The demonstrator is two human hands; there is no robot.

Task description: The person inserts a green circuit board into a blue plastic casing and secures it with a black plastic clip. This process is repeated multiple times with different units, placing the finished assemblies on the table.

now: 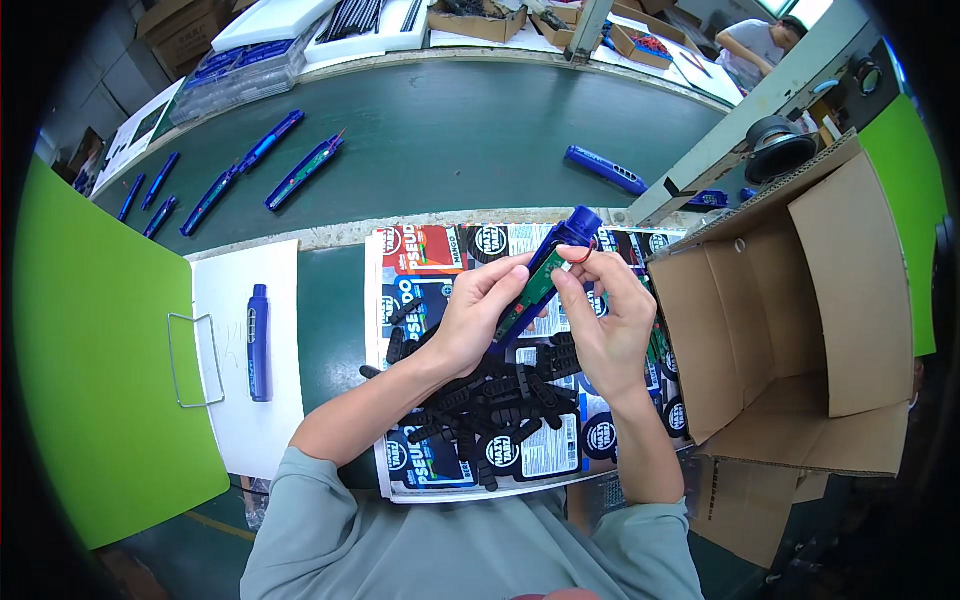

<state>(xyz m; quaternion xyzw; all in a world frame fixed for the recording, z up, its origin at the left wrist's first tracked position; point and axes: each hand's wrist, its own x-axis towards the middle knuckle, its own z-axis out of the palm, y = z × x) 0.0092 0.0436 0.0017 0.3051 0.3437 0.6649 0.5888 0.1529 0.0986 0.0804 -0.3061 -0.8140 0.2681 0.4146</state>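
My left hand (480, 305) is closed around a long blue plastic device housing (578, 222), held tilted over the printed sheet, its capped end pointing up and away. A green circuit board (528, 300) lies along its open side. At the board's upper end, the thumb and forefinger of my right hand (610, 315) pinch close to a small white connector, where a thin red wire (584, 254) loops out; the fingertips partly hide what they grip. Below both hands, several black ribbed strips (490, 400) lie in a loose pile on the colourful printed sheet (430, 470).
An open cardboard box (720, 340) stands at the right. A closed blue device (259, 345) rests on a white sheet beside a green folder (120, 350). Several blue devices (305, 172) lie on the green belt (450, 130) beyond. Another person (755, 50) sits at the far right.
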